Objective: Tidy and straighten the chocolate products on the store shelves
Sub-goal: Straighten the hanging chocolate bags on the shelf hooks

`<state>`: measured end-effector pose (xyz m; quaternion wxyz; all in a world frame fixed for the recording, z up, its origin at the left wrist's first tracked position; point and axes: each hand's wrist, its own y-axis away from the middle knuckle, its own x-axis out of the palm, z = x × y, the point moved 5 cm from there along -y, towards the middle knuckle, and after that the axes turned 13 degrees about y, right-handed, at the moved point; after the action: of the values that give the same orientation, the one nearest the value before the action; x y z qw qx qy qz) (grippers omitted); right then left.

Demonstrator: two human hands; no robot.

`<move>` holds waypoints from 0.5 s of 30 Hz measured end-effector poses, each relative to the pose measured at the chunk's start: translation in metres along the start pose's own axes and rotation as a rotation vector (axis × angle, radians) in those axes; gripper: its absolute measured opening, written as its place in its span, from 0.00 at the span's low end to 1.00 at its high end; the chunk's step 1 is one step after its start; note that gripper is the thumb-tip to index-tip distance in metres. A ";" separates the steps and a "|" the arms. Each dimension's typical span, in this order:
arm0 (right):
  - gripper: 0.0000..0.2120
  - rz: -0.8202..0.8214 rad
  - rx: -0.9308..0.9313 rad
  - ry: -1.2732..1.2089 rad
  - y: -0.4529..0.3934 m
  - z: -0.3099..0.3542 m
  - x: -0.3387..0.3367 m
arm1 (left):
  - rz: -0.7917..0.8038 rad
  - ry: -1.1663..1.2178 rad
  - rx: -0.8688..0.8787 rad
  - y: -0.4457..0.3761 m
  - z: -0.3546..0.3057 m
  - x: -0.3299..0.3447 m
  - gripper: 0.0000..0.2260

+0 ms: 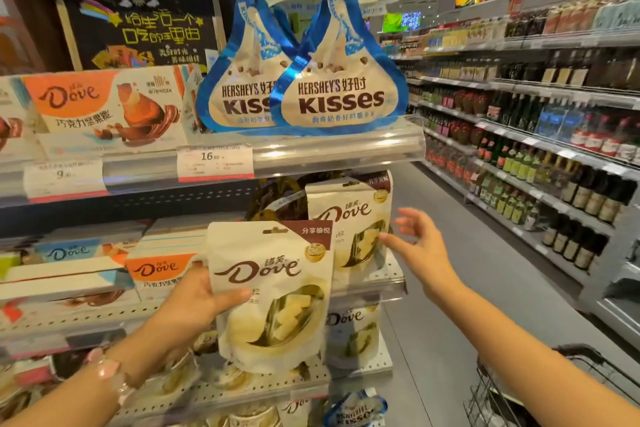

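Head view, left hand [194, 302] partly behind Dove pouch [273, 295]

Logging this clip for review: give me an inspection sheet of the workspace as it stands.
Surface: clear-fronted store shelves with price tags.
Job's things: white Dove pouch held off the shelf; second Dove pouch upright on the shelf; two Hershey's Kisses bags overlapping above; Dove boxes left.
Clutter: nothing seen.
Grippers: left hand grips the held pouch; right hand open, fingers at the shelved pouch.
Cables: nothing seen.
Surroundings: bottle aisle, shopping cart.
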<state>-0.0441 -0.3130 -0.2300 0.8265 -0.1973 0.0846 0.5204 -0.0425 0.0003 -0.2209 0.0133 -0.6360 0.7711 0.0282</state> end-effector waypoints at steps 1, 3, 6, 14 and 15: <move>0.30 -0.005 0.018 0.033 -0.009 -0.004 0.001 | -0.007 -0.016 0.005 0.001 0.002 -0.005 0.12; 0.41 0.067 0.051 0.063 -0.023 -0.008 0.008 | -0.034 -0.031 0.009 0.004 0.004 -0.015 0.12; 0.50 0.167 0.087 0.031 -0.038 -0.012 0.020 | -0.080 -0.010 0.010 0.006 0.008 -0.028 0.12; 0.26 0.300 0.113 -0.033 -0.052 -0.024 0.033 | -0.081 -0.053 0.050 0.011 0.010 -0.044 0.13; 0.23 0.328 0.120 -0.054 -0.052 -0.025 0.033 | -0.085 -0.045 0.055 0.011 0.009 -0.046 0.13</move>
<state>0.0184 -0.3157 -0.2519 0.7429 -0.1172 0.1240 0.6473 -0.0450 0.0483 -0.2273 0.0492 -0.6668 0.7433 0.0209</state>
